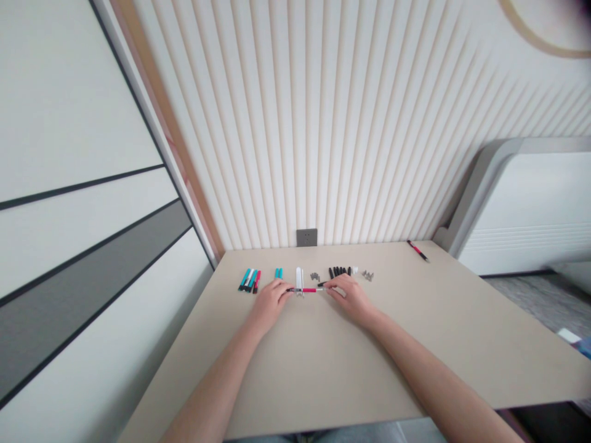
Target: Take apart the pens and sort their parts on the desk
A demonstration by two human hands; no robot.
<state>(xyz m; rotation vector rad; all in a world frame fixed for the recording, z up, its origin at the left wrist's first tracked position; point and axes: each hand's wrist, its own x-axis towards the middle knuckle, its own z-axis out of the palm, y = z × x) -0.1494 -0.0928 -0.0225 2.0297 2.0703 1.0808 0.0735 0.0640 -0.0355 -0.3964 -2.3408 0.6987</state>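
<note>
My left hand (270,301) pinches the black end of a partly assembled pen with a pink barrel (309,290), held level above the table. The pen's pale, narrow end points right, toward my right hand (348,298). A small black pen part (322,284) shows at my right fingertips, which are closed, partly hiding it. Just behind the pen lie white refills or thin tubes (299,277) and a small pile of grey metal pieces (314,276). Behind my right hand is a row of black pen parts (339,271).
On the table (318,369), blue, white and pink pen barrels (250,280) lie at left, with two short teal tubes (279,272) nearby. Silver tips (368,275) and white bits (354,270) lie right. A red-and-black pen (418,251) rests far right. A wall socket (306,237) is behind.
</note>
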